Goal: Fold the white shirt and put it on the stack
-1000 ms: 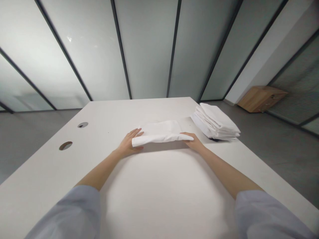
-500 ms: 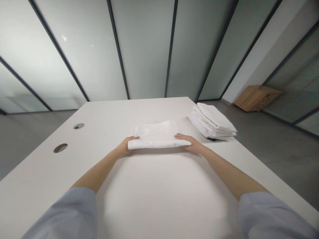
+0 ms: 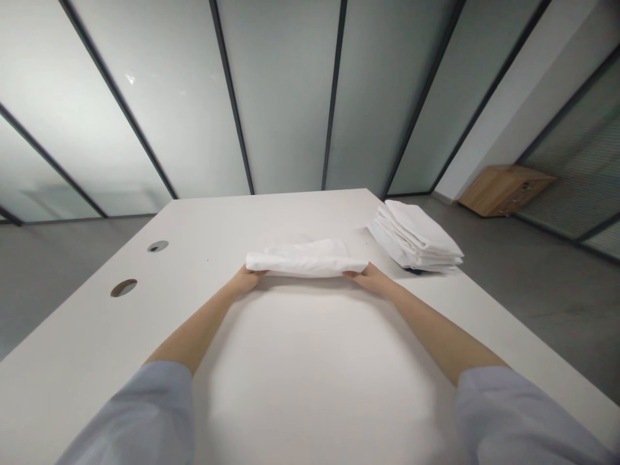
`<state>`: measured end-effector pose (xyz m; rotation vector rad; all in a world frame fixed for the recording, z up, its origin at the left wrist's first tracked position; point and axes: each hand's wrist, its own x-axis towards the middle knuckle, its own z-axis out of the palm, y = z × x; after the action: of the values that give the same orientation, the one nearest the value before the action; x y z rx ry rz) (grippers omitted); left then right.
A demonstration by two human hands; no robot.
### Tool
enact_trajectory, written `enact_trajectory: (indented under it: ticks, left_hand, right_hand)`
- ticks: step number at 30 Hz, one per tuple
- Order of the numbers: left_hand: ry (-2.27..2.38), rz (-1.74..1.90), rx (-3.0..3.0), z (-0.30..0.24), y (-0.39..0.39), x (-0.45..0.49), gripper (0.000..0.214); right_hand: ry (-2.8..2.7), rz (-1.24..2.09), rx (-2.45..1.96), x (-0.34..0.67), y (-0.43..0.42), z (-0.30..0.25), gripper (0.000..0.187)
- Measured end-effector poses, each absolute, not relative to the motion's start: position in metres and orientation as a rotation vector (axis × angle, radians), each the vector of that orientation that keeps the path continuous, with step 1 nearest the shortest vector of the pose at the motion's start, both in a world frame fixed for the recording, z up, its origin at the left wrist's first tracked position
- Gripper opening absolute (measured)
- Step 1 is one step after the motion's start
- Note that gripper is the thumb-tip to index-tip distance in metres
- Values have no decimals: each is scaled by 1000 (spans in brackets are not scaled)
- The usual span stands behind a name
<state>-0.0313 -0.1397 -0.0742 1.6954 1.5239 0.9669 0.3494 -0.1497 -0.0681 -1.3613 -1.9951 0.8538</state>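
Observation:
A white cloth (image 3: pixel 305 259) lies folded into a long, narrow band on the white table (image 3: pixel 217 239). My left hand (image 3: pixel 248 280) is at its left end, and my right hand (image 3: pixel 369 278) is at its right end. Both hands hold the cloth's near fold, with the fingertips hidden against or under it. To the right of my right hand, and apart from it, sits a stack of folded white cloths (image 3: pixel 414 237).
Two round cable holes (image 3: pixel 157 246) are cut into the table's left side. The table ends at the far and right edges, with a grey floor beyond. Frosted glass partitions stand behind, and a wooden cabinet (image 3: pixel 504 190) sits at the far right.
The cloth's near fold has moved forward over the rest, narrowing the cloth to a thin band. Both hands have moved forward with it. The stack has not moved.

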Motion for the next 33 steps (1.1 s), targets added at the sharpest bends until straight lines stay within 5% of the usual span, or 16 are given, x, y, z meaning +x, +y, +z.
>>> enact_trajectory:
  ticks: [10,26,33]
  left_hand:
    - [1470,925,1544,-62,-130,-17,74]
    - [2279,582,1710,-56,-120,13,40]
    - [2180,918,2238,-40,-128,36,56]
  right_hand:
    - [-1779,791,-1399,342,-123,-78,52]
    - [-1846,264,-1990,323,-114,-73,46]
    - [-1971,-131,-1783,296,-117,-53,60]
